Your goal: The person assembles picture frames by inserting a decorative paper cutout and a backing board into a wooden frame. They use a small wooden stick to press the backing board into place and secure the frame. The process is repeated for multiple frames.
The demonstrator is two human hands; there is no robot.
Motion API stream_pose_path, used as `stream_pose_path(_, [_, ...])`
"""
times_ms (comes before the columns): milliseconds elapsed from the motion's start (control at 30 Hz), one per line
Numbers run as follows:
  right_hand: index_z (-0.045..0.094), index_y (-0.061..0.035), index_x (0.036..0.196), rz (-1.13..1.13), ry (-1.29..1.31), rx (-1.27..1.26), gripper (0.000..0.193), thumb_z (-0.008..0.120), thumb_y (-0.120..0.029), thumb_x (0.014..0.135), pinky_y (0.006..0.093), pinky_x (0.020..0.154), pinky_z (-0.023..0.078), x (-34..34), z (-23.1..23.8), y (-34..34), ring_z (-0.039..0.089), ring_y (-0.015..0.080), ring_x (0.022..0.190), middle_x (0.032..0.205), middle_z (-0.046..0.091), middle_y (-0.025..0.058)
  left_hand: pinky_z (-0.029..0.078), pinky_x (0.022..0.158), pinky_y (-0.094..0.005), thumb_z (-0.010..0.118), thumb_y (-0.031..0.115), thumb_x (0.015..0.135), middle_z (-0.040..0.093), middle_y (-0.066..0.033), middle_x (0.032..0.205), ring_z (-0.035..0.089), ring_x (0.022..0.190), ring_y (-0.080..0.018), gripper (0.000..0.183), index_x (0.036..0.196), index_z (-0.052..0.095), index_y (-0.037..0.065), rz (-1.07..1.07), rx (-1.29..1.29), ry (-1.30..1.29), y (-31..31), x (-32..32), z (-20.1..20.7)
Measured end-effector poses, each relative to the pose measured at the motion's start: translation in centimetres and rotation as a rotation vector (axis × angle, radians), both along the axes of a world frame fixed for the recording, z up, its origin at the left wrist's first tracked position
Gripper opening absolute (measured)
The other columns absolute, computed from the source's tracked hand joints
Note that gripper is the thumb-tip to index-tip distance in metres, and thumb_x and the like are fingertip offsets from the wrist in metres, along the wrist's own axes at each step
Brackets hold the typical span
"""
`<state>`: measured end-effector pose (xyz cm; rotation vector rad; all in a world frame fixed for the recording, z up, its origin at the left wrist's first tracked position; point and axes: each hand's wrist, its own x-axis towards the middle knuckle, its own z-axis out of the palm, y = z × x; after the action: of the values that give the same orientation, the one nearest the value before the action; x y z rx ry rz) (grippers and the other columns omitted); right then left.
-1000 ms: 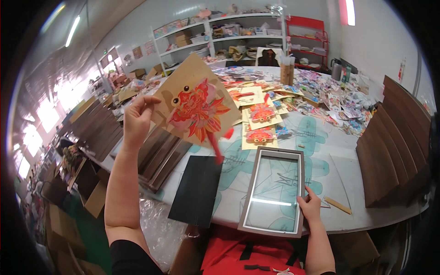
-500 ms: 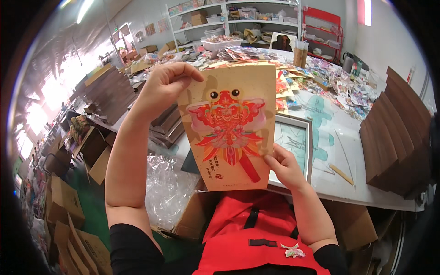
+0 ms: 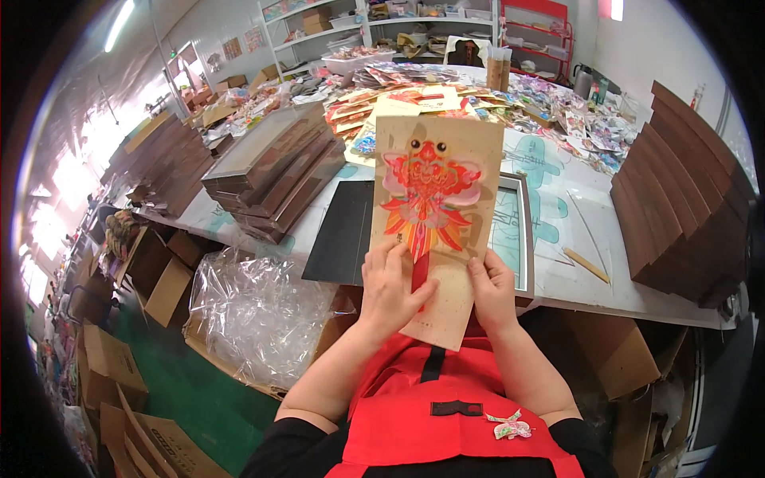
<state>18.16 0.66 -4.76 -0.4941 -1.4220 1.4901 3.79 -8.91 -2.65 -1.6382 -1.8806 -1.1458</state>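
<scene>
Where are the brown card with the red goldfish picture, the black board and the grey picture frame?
brown card (image 3: 458,151): head view, on its bare upper right part, beside the goldfish.
black board (image 3: 343,231): head view, on the middle of its flat face.
grey picture frame (image 3: 527,239): head view, on its right rail.

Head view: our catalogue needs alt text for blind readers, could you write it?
Both hands, the left hand and the right hand, hold up a tan card bearing a red and orange paper-cut goldfish. Behind it on the table lie a black board and a picture frame, with stacked brown frames to the left.
</scene>
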Motion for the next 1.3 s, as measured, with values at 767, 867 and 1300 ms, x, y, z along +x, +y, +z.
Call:
stream_pose_path(767, [0.061, -0.0039, 0.106, -0.59, -0.881, 0.904, 0.035, 0.063, 0.002, 0.071, 0.0388, 0.084, 0.045, 6.4, -2.4, -1.3, 0.055, 0.0341, 0.101, 0.111, 0.058, 0.0167, 0.038, 0.046, -0.0194, 0.051, 0.01, 0.094, 0.056, -0.001, 0.076, 0.05, 0.055, -0.0052, 0.015, 0.107, 0.054, 0.002, -0.615, -0.392, -1.575, 3.0, 2.2, -7.1])
stream_pose_path(867, [0.06, -0.0014, 0.103, -0.154, -0.616, 0.723, 0.03, 0.06, 0.003, 0.074, 0.0386, 0.072, 0.051, 6.2, -4.5, -1.2, 0.061, 0.0326, 0.086, 0.094, 0.063, 0.0149, 0.039, 0.048, -0.0202, 0.05, 0.011, 0.095, 0.056, -0.0012, 0.076, 0.049, 0.055, -0.0057, 0.015, 0.105, 0.055, 0.002, -0.621, -0.406, -1.59, 3.1, 2.6, -6.9])
stream_pose_path(1300, [0.056, -0.0014, 0.096, 0.048, -0.16, -0.238, 0.015, 0.049, -0.014, 0.097, 0.0204, 0.049, 0.043, 2.3, -7.5, -0.3, 0.055, 0.007, 0.057, 0.072, 0.059, 0.0022, 0.035, 0.044, -0.0201, 0.049, 0.015, 0.096, 0.054, -0.0028, 0.076, 0.045, 0.051, -0.006, 0.015, 0.107, 0.051, 0.004, -0.602, -0.492, -1.628, 2.7, 2.6, -7.9])
